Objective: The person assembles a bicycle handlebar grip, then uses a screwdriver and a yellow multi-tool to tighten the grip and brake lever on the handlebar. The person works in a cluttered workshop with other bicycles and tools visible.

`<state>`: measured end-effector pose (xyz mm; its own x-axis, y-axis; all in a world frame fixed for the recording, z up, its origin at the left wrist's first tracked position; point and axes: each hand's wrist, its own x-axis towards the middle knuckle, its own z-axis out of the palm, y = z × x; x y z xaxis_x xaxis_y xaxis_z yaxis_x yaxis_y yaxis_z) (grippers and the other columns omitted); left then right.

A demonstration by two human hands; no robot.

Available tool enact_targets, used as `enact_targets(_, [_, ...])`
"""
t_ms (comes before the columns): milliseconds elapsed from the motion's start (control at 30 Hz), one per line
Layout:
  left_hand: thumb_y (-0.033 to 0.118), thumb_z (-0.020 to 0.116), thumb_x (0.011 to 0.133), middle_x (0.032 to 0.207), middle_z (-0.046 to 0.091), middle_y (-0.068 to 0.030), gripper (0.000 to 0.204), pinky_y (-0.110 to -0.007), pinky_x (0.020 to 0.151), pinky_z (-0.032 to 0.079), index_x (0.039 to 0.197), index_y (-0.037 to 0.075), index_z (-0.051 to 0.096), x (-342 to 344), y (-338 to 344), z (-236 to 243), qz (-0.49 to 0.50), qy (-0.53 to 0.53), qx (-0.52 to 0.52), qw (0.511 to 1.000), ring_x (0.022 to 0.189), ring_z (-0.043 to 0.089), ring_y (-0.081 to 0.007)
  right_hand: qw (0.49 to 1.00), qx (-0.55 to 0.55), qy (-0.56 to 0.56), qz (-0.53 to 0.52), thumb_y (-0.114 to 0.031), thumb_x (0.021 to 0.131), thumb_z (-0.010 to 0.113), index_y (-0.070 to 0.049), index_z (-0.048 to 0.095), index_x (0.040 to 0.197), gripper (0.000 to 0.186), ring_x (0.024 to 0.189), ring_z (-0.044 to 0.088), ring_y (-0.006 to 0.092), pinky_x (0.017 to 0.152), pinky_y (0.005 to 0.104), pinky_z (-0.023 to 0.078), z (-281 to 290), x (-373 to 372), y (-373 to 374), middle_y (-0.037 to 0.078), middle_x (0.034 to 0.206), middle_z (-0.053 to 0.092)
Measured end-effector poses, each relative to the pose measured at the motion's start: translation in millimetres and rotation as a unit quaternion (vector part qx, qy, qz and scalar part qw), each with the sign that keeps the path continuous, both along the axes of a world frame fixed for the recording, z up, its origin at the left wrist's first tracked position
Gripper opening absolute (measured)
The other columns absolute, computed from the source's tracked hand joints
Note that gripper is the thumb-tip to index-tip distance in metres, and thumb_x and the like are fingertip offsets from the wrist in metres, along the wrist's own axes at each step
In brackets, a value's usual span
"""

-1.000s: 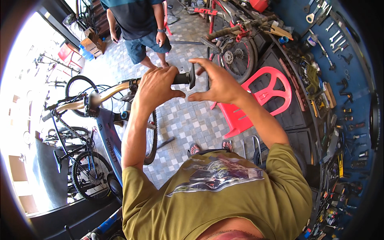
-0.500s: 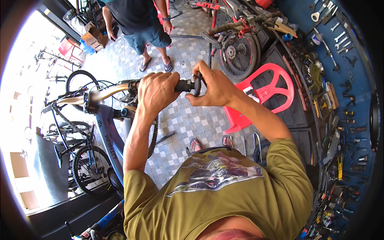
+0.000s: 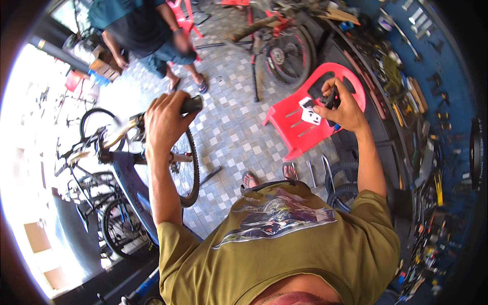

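A mountain bike with a blue frame [image 3: 129, 175] stands on my left. My left hand [image 3: 165, 122] is wrapped round the right end of its handlebar, and the black handlebar grip [image 3: 191, 104] sticks out past my thumb. My right hand [image 3: 348, 112] is off the bike, over a red plastic chair [image 3: 290, 127]. Between its thumb and fingers it pinches a small black curved part [image 3: 331, 99], partly hidden by the fingers. A white packet [image 3: 310, 116] with dark marks lies on the chair seat, just beyond that hand.
Another person in dark shorts [image 3: 160, 63] stands ahead on the tiled floor [image 3: 223, 137]. A muddy bike's wheel [image 3: 287, 58] is beyond the chair. Tools hang on a blue wall [image 3: 457, 127] at right, above a cluttered bench. More bikes [image 3: 119, 229] stand at left.
My right hand has left the handlebar end and moved right, over the chair, with the black part. My left hand has shifted slightly left, still on the bar. The view has turned somewhat.
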<state>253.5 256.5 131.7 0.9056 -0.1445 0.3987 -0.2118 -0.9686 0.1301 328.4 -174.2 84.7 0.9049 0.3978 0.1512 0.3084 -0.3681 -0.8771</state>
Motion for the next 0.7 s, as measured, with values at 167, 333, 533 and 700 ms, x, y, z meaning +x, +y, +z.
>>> enact_targets(167, [0.028, 0.087, 0.076, 0.107, 0.067, -0.0146, 0.053, -0.048, 0.093, 0.047, 0.119, 0.006, 0.065, -1, -42, 7, 0.006, -0.018, -0.021, 1.0, 0.104, 0.061, -0.0377, 0.977, -0.104, 0.021, -0.183, -0.038, 0.074, 0.093, -0.005, 0.053, 0.119, 0.068, 0.08, 0.065, 0.0193, 0.072, 0.036, 0.053, -59, -41, -101, 0.009, 0.091, 0.065])
enact_targets(333, [0.014, 0.087, 0.078, 0.11, 0.069, -0.0145, 0.045, -0.045, 0.094, 0.048, 0.116, 0.002, 0.066, 15, -121, -5, -0.125, -0.117, -0.076, 0.982, 0.103, 0.063, -0.0355, 0.922, -0.21, 0.073, -0.315, -0.048, 0.074, 0.09, -0.003, 0.054, 0.118, 0.073, 0.09, 0.069, 0.0349, 0.079, 0.0435, 0.053, -66, -64, -196, 0.018, 0.096, 0.071])
enact_targets(533, [0.006, 0.085, 0.079, 0.104, 0.071, -0.0141, 0.034, -0.043, 0.085, 0.053, 0.109, 0.0, 0.068, 30, -249, -33, -0.268, 0.018, -0.172, 0.948, 0.097, 0.066, -0.0339, 0.85, -0.23, 0.062, -0.47, -0.034, 0.093, 0.073, -0.005, 0.056, 0.129, 0.049, 0.115, 0.064, 0.0433, 0.095, 0.0494, 0.05, -104, -75, -345, 0.026, 0.12, 0.068])
enact_targets(700, [0.008, 0.084, 0.08, 0.099, 0.071, -0.0149, 0.03, -0.043, 0.081, 0.054, 0.105, 0.002, 0.069, 30, -314, -54, -0.312, 0.165, -0.196, 0.915, 0.092, 0.068, -0.035, 0.758, -0.316, 0.083, -0.565, -0.03, 0.095, 0.068, -0.006, 0.059, 0.127, 0.041, 0.115, 0.065, 0.0412, 0.093, 0.0515, 0.053, -125, -64, -431, 0.02, 0.119, 0.071])
